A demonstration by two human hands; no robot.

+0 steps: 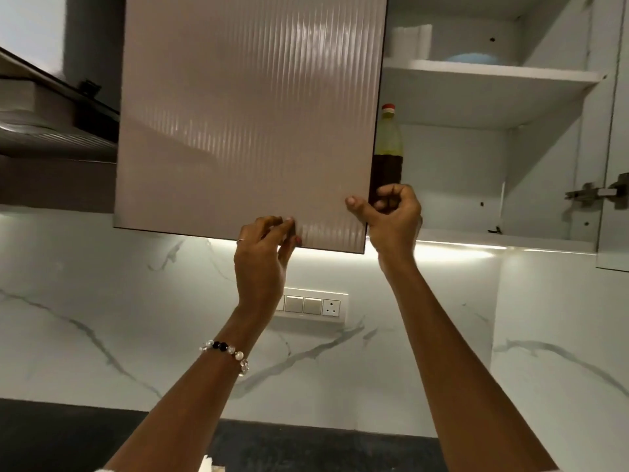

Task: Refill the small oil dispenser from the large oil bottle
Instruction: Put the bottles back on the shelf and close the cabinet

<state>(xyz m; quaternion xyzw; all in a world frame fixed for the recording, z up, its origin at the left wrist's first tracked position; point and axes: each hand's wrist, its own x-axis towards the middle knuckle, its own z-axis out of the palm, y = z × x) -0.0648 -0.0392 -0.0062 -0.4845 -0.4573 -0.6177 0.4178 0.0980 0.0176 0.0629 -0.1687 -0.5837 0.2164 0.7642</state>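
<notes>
Head view: oil bottle [388, 144] upright, centre-right, directly above right hand [391, 212] pinching cabinet door [252, 114] edge; left hand [265, 247] fingers on door bottom.

A ribbed beige cabinet door [252, 117] hangs open before white shelves [490, 71]. Under-cabinet light [452, 252] glows on the white marble wall [102, 301], which carries a switch panel [311, 306]. A dark surface [51, 434] runs below.

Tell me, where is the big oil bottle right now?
The large oil bottle stands upright on the open cabinet's lower shelf, right of the cabinet door, just above the right hand.
</notes>
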